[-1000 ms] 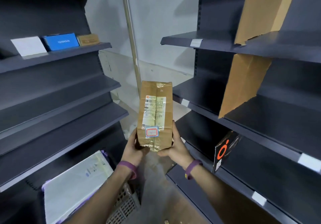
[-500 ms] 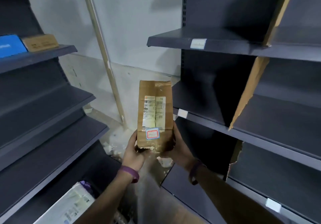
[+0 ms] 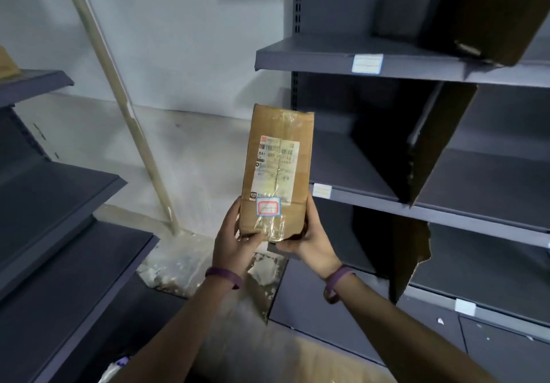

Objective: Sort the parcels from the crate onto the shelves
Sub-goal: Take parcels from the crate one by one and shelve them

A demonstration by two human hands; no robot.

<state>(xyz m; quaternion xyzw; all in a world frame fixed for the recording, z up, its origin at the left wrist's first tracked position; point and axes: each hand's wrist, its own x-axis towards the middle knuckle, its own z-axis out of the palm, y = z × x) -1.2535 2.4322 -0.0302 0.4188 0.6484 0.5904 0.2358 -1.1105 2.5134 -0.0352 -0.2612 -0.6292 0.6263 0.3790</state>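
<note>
A tall brown cardboard parcel (image 3: 293,132) with a white shipping label and a small red-framed sticker stands upright in front of me. My left hand (image 3: 235,243) grips its lower left corner and my right hand (image 3: 312,241) grips its lower right corner. Both wrists wear purple bands. The parcel hangs in the aisle, just left of the front edge of the right rack's middle shelf (image 3: 351,168). The crate is out of view.
Dark grey racks stand on both sides: a left rack (image 3: 56,204) and a right rack (image 3: 387,64) with brown cardboard dividers (image 3: 437,144). A pale pole (image 3: 119,94) leans against the back wall. Debris lies on the floor (image 3: 178,266). A brown box corner (image 3: 6,64) shows far left.
My view has swung to the right and closer to the right rack. The blue and white boxes and the crate's large parcel have left the frame. Both hands still hold the parcel.
</note>
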